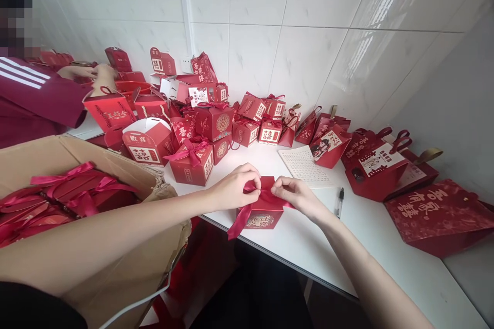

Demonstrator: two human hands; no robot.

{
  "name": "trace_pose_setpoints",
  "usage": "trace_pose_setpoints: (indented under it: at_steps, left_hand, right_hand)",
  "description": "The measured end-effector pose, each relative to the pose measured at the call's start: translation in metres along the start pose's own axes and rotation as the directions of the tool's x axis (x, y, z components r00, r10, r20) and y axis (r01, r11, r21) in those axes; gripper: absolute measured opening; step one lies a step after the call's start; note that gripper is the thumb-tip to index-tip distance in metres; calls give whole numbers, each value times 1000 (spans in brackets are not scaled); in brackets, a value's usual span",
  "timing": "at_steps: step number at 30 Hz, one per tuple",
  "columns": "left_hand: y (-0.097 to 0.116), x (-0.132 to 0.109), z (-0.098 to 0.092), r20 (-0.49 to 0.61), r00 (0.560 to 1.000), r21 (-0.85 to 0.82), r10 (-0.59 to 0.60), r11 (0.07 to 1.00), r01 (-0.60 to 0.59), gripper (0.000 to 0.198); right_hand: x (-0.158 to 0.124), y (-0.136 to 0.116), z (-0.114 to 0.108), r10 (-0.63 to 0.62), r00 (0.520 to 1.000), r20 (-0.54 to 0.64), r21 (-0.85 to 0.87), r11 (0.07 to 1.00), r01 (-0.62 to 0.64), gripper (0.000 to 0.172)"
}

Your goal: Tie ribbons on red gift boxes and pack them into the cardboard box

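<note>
A small red gift box (pixel 266 218) with a gold round emblem stands at the table's front edge. Across its top runs a crimson ribbon (pixel 240 222), one tail hanging down past the box's left front. My left hand (pixel 241 185) pinches a loop of this ribbon on the left side of the lid. From the right, my right hand (pixel 291 193) has thumb and forefinger closed on the ribbon near the middle of the lid. The ribbon's crossing between my fingers is partly hidden. Left of my hands sits another red box (pixel 192 164) topped with a finished bow.
A cardboard carton (pixel 116 164) at the left holds several ribboned red boxes. Red boxes (pixel 216 123) crowd the wall side. A written notebook (pixel 306 167), a black pen (pixel 340 201) and red bags (pixel 440 211) lie rightward. Another person's sleeve (pixel 42 92) is at far left.
</note>
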State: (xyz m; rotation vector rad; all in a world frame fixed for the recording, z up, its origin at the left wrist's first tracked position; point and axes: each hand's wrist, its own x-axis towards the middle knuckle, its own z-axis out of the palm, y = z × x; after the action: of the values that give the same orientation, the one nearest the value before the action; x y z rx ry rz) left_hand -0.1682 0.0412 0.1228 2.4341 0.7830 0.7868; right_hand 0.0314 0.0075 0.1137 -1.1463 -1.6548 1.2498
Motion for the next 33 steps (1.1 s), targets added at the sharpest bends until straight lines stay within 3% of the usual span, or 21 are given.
trace_pose_setpoints:
  at_steps: [5,10,12,15,17,19,21,23,27,33]
  left_hand:
    - [0,0,-1,22,1000,-24,21,999,-21,4]
    - [3,0,-1,36,999,-5,20,1000,-20,3]
    - [5,0,-4,-25,1000,45,-5,999,6,8]
    - [8,1,-13,-174,962,141,-209,962,234,20]
    - [9,-1,-20,-140,904,163,-405,891,424,35]
    - [8,-3,-24,-26,858,165,-512,845,509,46]
    - [6,-5,-25,37,855,140,-518,850,509,45]
    - [6,-5,-23,29,876,126,-481,871,474,39]
    - [5,-2,-14,-77,903,160,-423,889,430,31]
    - [3,-2,4,-190,898,158,-396,891,426,22]
  right_hand:
    - [2,3,-3,132,988,84,314,937,-152,36]
    - [5,5,5,103,994,-48,244,966,-88,37]
    - [4,4,8,99,991,-90,188,979,-80,39]
    - [3,3,11,92,988,-125,153,985,-73,43]
    - [3,3,12,84,987,-135,157,986,-63,45]
    - [2,4,13,87,986,-140,174,983,-62,46]
    - [3,5,14,97,985,-144,193,979,-68,45]
    - [4,7,14,101,983,-154,212,975,-67,45]
    - [7,13,16,81,976,-203,267,963,-24,45]
    - [10,22,18,74,947,-313,323,946,33,43]
